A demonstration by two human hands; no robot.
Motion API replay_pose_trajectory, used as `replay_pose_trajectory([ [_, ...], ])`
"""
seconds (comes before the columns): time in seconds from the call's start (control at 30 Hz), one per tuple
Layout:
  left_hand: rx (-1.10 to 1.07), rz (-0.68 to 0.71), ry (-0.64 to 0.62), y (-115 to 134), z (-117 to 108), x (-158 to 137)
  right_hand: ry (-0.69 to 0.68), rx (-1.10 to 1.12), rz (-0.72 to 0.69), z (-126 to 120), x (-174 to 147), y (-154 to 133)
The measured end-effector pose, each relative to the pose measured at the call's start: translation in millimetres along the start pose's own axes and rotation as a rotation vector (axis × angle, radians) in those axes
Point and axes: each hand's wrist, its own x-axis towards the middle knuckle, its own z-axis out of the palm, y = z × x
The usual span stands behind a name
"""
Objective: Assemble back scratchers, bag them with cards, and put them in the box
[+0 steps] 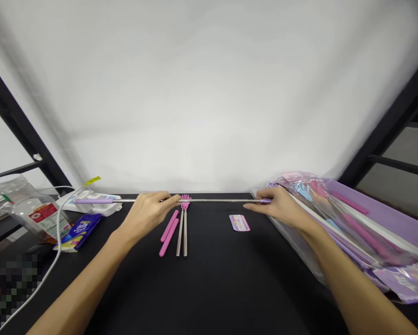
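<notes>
Past the left side of the tabletop (209,288) begins a thin metal rod's (212,200) purple handle (93,201), probably the surest grip. The rod runs level along the far edge. Next, the left hand (153,207) curls closed around its shaft. Nearer than the rod lie pink tubes (169,237), then a card (240,223). Toward the far right corner, the right hand (275,202) pinches the purple tip (265,201), fingers nearly closed. The rod looks light and stiff; its smooth shaft could slip or bend.
</notes>
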Motion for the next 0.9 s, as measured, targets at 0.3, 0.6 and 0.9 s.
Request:
replay_pose_trajectory([
  [0.3, -0.081, 0.015, 0.146, 0, 0, 0, 0.031, -0.105, 0.090, -17, -4, 17],
  [0.6, -0.092, 0.152, 0.145, 47, 4, 19, -0.193, -0.015, -0.033, 37, 4, -38],
  [0.9, -0.106, 0.115, 0.044, 17, 1, 4, -0.087, -0.080, 0.039, 19, 2, -17],
])
